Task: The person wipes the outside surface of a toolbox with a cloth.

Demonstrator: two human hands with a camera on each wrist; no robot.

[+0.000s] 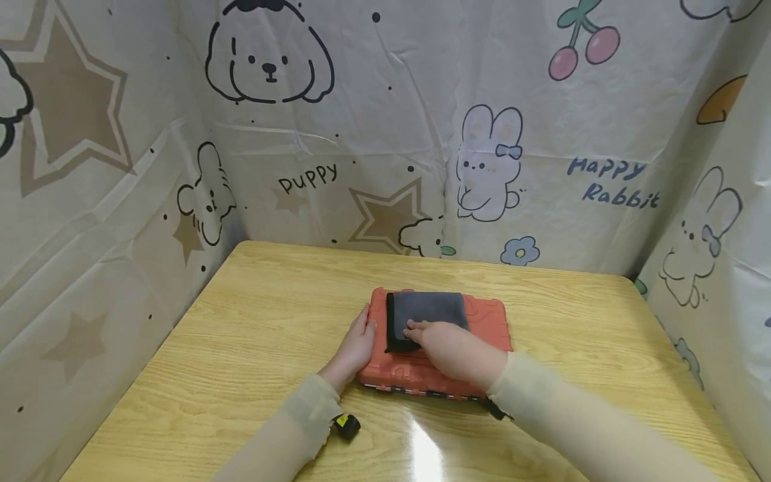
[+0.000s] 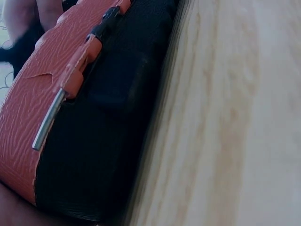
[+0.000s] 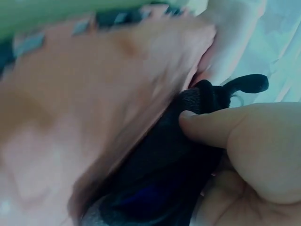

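An orange-red case with a textured lid lies flat on the table. Along its near edge, the left wrist view shows a black lower half and a metal hinge pin. My left hand grips the case by its left side. On the lid lies a folded dark grey cloth with black edging and a small black loop. My right hand holds the cloth by its edging, thumb on top. The fingers beneath are partly hidden.
The wooden table extends around the case, with its back edge along a printed curtain. Curtains also stand at both sides. A small black device with a yellow label sits at my left wrist.
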